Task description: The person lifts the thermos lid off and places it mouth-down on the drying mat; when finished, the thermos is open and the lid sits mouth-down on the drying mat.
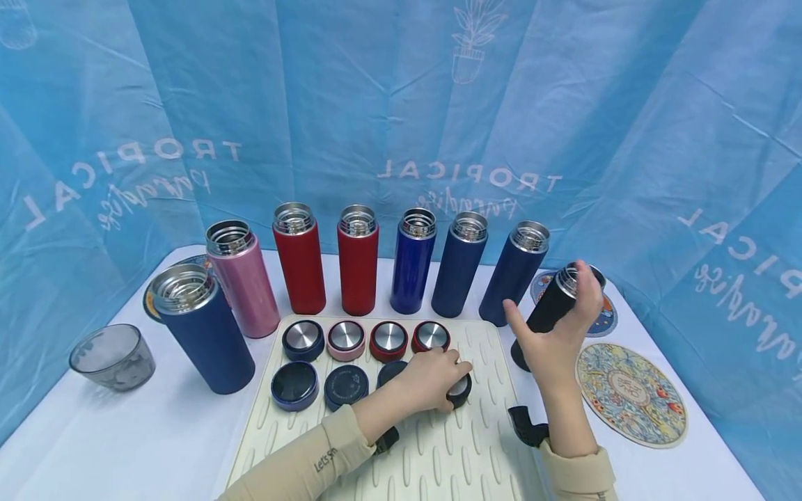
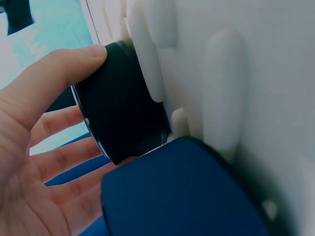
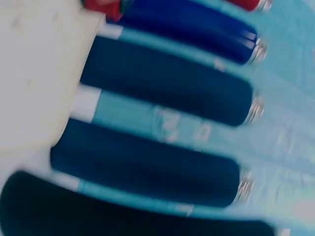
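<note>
My left hand [image 1: 431, 381] holds a black bottle lid [image 2: 123, 103] that sits at the right of the lid rows. In the left wrist view the thumb presses one side of its rim and fingers reach round the other. A dark blue lid [image 2: 182, 191] stands beside it. My right hand [image 1: 554, 351] is raised with thumb and fingers spread, next to the open-topped black bottle [image 1: 544, 313] at the right. That bottle's dark body lies across the bottom of the right wrist view, where the right hand does not show.
Lids in blue, pink and red, such as the pink-rimmed lid [image 1: 347, 337], rest on the cream ridged mat [image 1: 464, 452]. Behind stand several lidless bottles, including a red bottle [image 1: 358, 271] and a pink bottle [image 1: 244, 285]. A glass bowl [image 1: 119, 362] is left; a patterned coaster [image 1: 633, 396] right.
</note>
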`<act>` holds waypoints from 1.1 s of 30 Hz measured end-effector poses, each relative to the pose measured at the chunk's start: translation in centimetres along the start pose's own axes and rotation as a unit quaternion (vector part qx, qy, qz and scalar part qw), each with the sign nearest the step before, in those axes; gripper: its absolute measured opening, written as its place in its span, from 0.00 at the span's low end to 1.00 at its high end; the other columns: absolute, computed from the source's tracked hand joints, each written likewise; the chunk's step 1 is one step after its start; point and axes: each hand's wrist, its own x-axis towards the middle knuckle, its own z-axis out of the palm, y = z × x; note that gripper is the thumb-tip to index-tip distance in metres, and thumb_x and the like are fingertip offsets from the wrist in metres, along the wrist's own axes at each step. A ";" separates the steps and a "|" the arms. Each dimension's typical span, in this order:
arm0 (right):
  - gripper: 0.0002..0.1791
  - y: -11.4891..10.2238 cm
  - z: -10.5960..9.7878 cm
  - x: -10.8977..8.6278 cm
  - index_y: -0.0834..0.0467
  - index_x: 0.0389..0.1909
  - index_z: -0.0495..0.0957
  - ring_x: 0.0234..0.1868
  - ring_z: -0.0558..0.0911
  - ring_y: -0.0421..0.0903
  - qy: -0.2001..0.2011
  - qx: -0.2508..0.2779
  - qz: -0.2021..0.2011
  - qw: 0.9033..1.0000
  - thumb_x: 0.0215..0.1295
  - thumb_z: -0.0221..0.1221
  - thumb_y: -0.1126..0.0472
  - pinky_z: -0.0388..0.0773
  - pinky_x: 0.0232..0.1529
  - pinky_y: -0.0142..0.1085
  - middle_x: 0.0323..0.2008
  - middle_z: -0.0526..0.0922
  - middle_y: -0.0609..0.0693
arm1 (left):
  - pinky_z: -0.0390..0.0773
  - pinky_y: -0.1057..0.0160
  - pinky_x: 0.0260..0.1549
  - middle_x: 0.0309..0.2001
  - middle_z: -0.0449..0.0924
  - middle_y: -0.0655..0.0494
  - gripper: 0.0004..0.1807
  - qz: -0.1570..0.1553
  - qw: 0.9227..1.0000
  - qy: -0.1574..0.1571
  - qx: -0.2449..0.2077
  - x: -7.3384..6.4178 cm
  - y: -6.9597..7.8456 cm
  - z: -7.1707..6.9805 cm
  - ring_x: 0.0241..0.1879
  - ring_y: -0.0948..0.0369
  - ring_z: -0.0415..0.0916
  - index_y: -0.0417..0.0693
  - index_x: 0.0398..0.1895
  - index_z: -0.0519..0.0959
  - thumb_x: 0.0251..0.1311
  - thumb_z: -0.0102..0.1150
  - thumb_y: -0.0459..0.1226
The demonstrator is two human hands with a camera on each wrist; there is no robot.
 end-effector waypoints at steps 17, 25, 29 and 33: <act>0.42 0.5 2.1 -2.0 0.49 0.68 0.57 0.69 0.52 0.58 -0.305 -0.151 -0.115 0.933 0.59 0.40 0.28 0.43 0.67 0.56 0.69 0.54 0.56 | 0.75 0.68 0.18 0.37 0.77 0.60 0.33 0.029 0.999 0.018 0.005 0.0 0.4 0.4 0.31 0.62 0.76 0.59 0.51 0.77 0.36 0.73 0.51; 0.42 0.9 2.3 -2.7 0.45 0.70 0.53 0.71 0.46 0.54 -0.349 -0.162 -0.124 0.915 0.59 0.42 0.28 0.41 0.67 0.55 0.70 0.51 0.55 | 0.77 0.67 0.21 0.41 0.78 0.59 0.34 0.024 1.000 0.006 0.001 -0.1 0.5 0.6 0.34 0.62 0.78 0.59 0.52 0.76 0.36 0.74 0.52; 0.42 0.9 2.5 -2.6 0.45 0.70 0.54 0.71 0.46 0.54 -0.352 -0.161 -0.125 0.913 0.57 0.48 0.30 0.42 0.67 0.55 0.70 0.52 0.56 | 0.78 0.66 0.22 0.43 0.78 0.58 0.35 0.019 1.000 0.012 0.005 -0.1 0.4 0.6 0.34 0.61 0.78 0.60 0.53 0.76 0.35 0.74 0.51; 0.43 1.0 2.7 -2.6 0.46 0.70 0.55 0.71 0.48 0.56 -0.362 -0.167 -0.128 0.908 0.56 0.51 0.32 0.43 0.66 0.55 0.69 0.55 0.58 | 0.79 0.66 0.23 0.46 0.78 0.58 0.37 0.015 1.000 0.013 0.006 -0.1 0.2 0.7 0.37 0.60 0.79 0.60 0.55 0.75 0.35 0.74 0.52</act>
